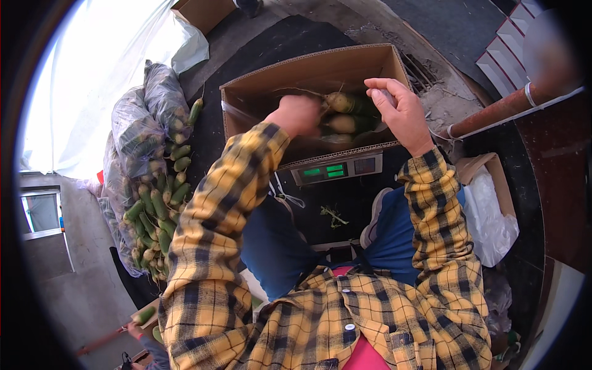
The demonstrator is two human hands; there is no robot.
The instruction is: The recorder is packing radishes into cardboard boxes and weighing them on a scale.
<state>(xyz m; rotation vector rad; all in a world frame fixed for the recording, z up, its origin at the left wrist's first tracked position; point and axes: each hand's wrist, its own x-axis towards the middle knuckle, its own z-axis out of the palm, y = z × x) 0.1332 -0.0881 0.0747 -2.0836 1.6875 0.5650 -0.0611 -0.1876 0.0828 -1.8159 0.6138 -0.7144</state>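
An open cardboard box (pixel 308 63) stands in front of me, with green radishes (pixel 345 123) lying in clear plastic inside it. My left hand (pixel 299 115) is in the box beside the radishes' pale ends. It is smeared by motion, so its grip does not show. Over the box's right side, my right hand (pixel 402 117) is raised with its index finger stretched out and thumb apart, and nothing shows in it. Under the box's near edge is a scale (pixel 336 171) with lit green displays.
A heap of green radishes (pixel 157 203) lies on the left, beside full plastic bags (pixel 139 123). To the right are a white plastic bag (pixel 490 213) in a carton and a rusty pipe (pixel 493 114). A leafy scrap (pixel 333 216) lies between my feet. Another person's hand (pixel 134 330) holds a radish at lower left.
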